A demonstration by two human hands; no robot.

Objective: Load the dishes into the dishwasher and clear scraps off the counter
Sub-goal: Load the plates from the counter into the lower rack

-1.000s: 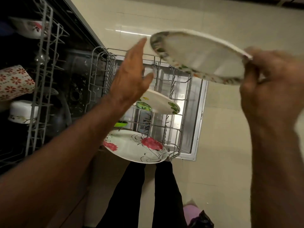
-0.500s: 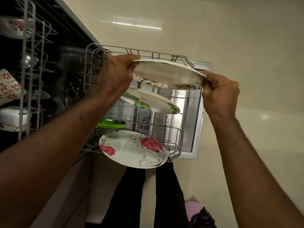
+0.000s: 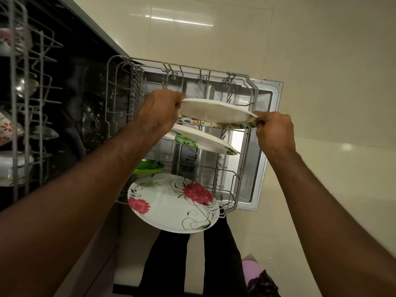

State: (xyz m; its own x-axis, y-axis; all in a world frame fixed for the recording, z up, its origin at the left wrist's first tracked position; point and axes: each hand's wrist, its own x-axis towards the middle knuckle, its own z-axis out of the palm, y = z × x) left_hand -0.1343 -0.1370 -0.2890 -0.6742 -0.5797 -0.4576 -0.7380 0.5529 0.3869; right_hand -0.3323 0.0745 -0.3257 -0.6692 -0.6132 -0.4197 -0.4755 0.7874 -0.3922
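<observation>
A white plate with a coloured patterned rim [image 3: 214, 112] is held edge-up over the pulled-out lower rack [image 3: 242, 168] of the dishwasher. My left hand [image 3: 158, 112] grips its left edge and my right hand [image 3: 274, 131] pinches its right edge. Just in front of it stands a plate with green leaves [image 3: 203, 140] in the rack tines. Nearer to me are a small green plate [image 3: 150, 167] and a large plate with red flowers [image 3: 173, 202], also standing in the rack.
The upper rack [image 3: 27, 103] at the left holds a red-flowered mug [image 3: 8, 129], bowls and a steel piece. The open dishwasher door [image 3: 265, 146] lies under the lower rack. Beige tiled floor [image 3: 321, 82] is around it. My dark trouser legs [image 3: 192, 264] are below.
Both hands have lowered the patterned plate further toward me into the lower rack, behind the green-leaf plate. A second ago only my right hand held it, up high.
</observation>
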